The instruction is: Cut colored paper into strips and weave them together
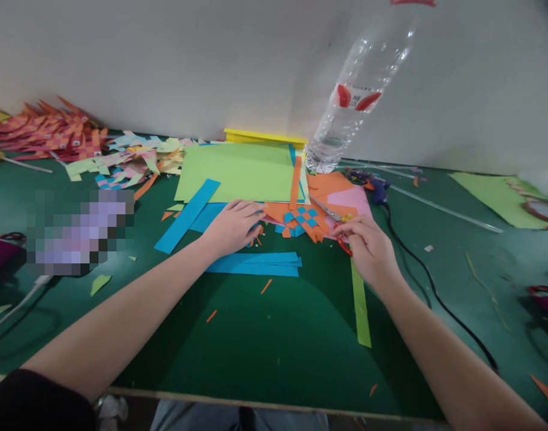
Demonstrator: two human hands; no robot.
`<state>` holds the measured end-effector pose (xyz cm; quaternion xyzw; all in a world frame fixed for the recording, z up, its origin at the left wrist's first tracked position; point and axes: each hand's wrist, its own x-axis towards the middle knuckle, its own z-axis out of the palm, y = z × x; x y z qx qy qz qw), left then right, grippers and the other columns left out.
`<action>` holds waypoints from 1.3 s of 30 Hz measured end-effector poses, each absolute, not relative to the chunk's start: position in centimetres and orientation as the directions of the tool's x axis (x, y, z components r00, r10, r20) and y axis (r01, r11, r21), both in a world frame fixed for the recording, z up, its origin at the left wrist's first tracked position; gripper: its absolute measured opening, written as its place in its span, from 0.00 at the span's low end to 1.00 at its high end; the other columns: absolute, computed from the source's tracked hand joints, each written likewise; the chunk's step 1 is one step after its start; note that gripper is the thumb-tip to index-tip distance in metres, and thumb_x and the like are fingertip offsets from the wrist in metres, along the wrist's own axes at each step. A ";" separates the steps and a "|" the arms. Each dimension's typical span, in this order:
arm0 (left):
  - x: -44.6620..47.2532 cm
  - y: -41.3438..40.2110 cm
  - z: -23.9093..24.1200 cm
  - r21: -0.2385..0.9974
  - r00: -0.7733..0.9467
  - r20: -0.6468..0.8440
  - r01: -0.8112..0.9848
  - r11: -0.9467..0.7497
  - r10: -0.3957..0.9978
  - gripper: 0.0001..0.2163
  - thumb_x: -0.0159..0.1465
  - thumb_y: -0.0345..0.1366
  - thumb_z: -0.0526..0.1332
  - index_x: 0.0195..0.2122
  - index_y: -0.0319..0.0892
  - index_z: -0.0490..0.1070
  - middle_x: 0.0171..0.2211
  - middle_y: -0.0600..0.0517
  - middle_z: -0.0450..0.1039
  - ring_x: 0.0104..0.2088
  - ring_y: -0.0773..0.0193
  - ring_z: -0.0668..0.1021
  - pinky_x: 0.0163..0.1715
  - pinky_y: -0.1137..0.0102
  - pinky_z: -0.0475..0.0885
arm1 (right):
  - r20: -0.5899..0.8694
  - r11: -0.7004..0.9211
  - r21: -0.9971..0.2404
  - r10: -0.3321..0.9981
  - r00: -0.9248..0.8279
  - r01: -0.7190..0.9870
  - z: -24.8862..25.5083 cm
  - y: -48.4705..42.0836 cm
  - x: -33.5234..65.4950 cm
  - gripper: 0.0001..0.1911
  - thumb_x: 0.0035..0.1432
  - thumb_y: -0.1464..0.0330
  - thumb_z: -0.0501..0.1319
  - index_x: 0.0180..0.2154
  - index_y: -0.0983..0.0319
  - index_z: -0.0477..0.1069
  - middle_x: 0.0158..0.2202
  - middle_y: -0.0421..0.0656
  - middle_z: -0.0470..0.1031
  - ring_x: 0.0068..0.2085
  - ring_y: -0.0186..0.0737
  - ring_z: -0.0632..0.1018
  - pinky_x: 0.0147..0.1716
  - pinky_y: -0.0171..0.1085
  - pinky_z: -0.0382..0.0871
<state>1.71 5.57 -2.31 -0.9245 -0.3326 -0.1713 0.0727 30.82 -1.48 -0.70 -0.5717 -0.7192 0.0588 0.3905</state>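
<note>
On the green table, the left hand lies flat with open fingers beside the little orange and blue woven paper square, while the right hand curls its fingers around red-handled scissors next to it.

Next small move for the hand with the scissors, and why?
Probably bring the scissors to a loose orange end of the woven orange-and-blue piece and snip. The right hand grips the red handles with the blades pointing at the weave, while the left hand lies flat beside it, pinning the paper.
</note>
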 end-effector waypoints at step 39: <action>1.8 5.4 -2.0 0.033 0.692 0.358 0.662 -0.749 0.627 0.18 0.68 0.32 0.49 0.59 0.37 0.64 0.60 0.45 0.66 0.56 0.56 0.71 0.58 0.60 0.62 | 0.261 0.538 -0.247 0.838 -0.480 0.806 -1.0 -1.9 30.0 0.21 0.64 0.62 0.55 0.58 0.53 0.62 0.59 0.45 0.70 0.61 0.50 0.68 0.63 0.62 0.49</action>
